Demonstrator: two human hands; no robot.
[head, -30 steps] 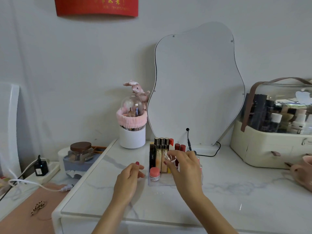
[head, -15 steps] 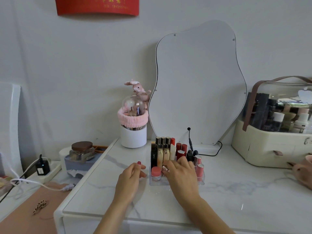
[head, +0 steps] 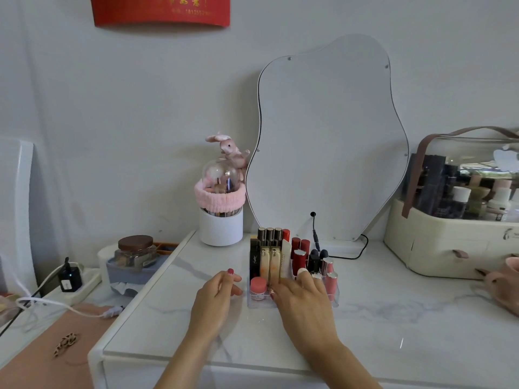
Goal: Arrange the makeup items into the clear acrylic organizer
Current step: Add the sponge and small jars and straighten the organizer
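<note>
The clear acrylic organizer (head: 336, 300) stands mid-table in front of the mirror. It holds black and gold tubes (head: 269, 262) at the back left, red lipsticks (head: 299, 255), pink lipsticks (head: 331, 280) on the right, and a small pink-lidded jar (head: 258, 287) in the front left compartment. My right hand (head: 304, 303) lies over the organizer's front, fingers reaching down among the lipsticks; whatever is under the palm is hidden. My left hand (head: 216, 297) rests on the tabletop just left of the organizer, loosely curled and holding nothing.
A wavy mirror (head: 328, 136) leans on the wall, with a black cable (head: 315, 234) at its base. A white brush holder (head: 222, 227) stands back left and a cream cosmetic case (head: 449, 245) at the right. A brown-lidded jar (head: 136, 249) and power strip (head: 70, 279) sit on the lower left surface.
My right hand came down from above the organizer, where it held a small clear round item, onto the front compartments. My left hand stayed in place.
</note>
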